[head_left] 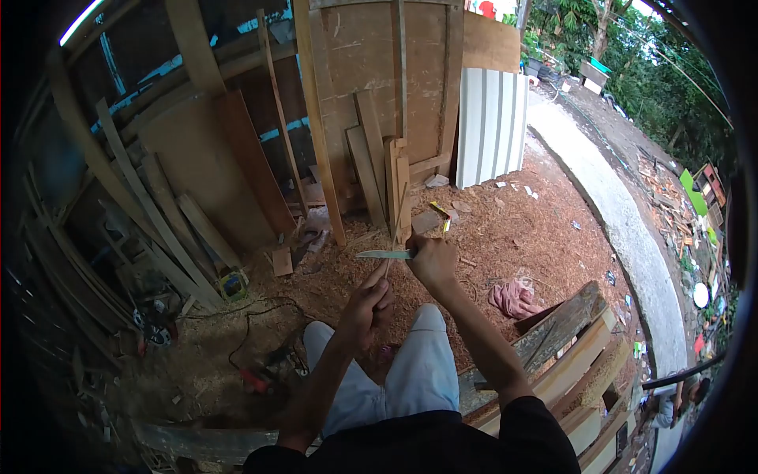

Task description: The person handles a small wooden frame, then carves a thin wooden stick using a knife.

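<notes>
Silvery-bladed, a knife point(385, 254) in the clenched right hand point(434, 261) points toward nine o'clock, crossing a thin wooden stick point(398, 223); the left hand point(372, 304), eight o'clock from there, grasps the stick, aimed toward twelve.

blade point(384, 254), centre: pale grey-green | stick point(397, 224), centre: light tan | trousers point(422, 363), lower centre: pale blue | shirt point(410, 442), bottom: black | sheet point(491, 126), upper right: white, grey-striped | cloth point(513, 300), right of centre: pink

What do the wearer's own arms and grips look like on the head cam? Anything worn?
Short black sleeves, forearms bare. Left grip and right grip are ungloved; no watch or cable visible on either arm. Rings: too small to tell.
</notes>
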The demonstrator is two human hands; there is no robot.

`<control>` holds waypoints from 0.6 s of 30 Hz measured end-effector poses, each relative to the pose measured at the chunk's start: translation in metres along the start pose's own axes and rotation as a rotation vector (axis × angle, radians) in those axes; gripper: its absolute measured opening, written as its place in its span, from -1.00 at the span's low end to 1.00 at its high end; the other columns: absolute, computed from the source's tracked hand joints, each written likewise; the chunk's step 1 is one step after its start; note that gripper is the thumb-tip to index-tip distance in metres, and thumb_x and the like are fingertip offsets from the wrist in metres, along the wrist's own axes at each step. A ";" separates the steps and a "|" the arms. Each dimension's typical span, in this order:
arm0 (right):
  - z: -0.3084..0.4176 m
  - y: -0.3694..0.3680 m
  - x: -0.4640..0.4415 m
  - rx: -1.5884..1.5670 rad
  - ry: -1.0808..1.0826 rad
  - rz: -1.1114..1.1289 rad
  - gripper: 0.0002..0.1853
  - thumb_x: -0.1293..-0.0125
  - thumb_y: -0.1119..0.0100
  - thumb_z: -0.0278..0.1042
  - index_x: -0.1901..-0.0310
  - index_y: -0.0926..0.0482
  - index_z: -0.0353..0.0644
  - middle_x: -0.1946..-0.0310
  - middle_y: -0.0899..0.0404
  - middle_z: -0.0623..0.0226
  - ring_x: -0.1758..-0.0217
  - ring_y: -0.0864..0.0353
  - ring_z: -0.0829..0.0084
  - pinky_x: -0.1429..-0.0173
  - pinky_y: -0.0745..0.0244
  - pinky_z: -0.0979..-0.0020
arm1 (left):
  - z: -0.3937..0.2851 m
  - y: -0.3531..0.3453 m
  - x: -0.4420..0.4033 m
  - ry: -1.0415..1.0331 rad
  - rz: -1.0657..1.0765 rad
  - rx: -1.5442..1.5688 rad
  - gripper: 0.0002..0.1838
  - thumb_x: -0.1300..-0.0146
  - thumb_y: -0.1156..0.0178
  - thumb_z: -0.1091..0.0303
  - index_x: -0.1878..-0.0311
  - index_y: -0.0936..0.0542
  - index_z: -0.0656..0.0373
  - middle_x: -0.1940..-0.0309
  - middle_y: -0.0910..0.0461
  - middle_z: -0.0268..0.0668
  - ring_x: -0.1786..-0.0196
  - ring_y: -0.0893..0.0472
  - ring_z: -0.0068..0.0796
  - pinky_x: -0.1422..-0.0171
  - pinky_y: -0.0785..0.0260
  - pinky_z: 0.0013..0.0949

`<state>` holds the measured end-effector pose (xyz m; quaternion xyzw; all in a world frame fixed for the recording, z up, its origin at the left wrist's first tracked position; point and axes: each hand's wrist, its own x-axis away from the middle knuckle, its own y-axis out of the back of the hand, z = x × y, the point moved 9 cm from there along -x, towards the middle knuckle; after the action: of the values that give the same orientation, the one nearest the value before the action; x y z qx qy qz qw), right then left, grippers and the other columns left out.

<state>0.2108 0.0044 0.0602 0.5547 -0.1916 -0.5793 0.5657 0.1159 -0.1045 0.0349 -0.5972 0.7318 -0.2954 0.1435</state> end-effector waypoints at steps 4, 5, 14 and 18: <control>-0.017 -0.011 -0.005 0.078 -0.057 -0.010 -0.92 -0.02 -0.15 -0.25 0.45 -0.60 0.05 0.66 -0.54 0.23 0.59 -0.58 0.20 0.48 -0.46 0.21 | 0.006 0.004 -0.003 0.017 0.001 0.007 -0.46 -0.41 0.17 0.29 -0.41 0.01 -0.01 0.59 -0.11 -0.53 0.65 -0.04 -0.76 0.63 0.06 -0.67; -0.026 -0.019 -0.007 0.097 -0.076 0.011 -0.91 -0.02 -0.15 -0.24 0.43 -0.61 0.05 0.64 -0.55 0.24 0.56 -0.59 0.22 0.47 -0.47 0.20 | 0.009 0.003 -0.003 0.034 -0.002 0.039 -0.46 -0.41 0.18 0.29 -0.41 0.02 -0.02 0.58 -0.11 -0.53 0.65 -0.04 -0.76 0.63 0.06 -0.67; -0.060 -0.059 -0.016 0.198 -0.181 0.157 -0.87 -0.04 -0.11 -0.26 0.40 -0.65 0.03 0.57 -0.59 0.21 0.50 -0.62 0.18 0.39 -0.52 0.21 | 0.025 0.020 -0.007 0.109 -0.066 0.127 -0.50 -0.41 0.21 0.36 -0.40 -0.05 -0.08 0.58 -0.11 -0.53 0.65 -0.05 -0.76 0.64 0.10 -0.68; -0.075 -0.057 -0.018 0.148 -0.335 0.229 -0.81 -0.07 -0.05 -0.28 0.46 -0.65 -0.11 0.52 -0.61 0.10 0.44 -0.64 0.12 0.36 -0.54 0.18 | 0.037 0.044 -0.005 0.187 -0.163 0.052 -0.52 -0.40 0.19 0.35 -0.38 -0.12 -0.10 0.58 -0.11 -0.55 0.65 -0.05 -0.77 0.65 0.11 -0.68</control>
<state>0.2456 0.0670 -0.0036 0.4652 -0.3866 -0.5799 0.5458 0.1032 -0.1047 -0.0217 -0.6207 0.6831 -0.3792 0.0655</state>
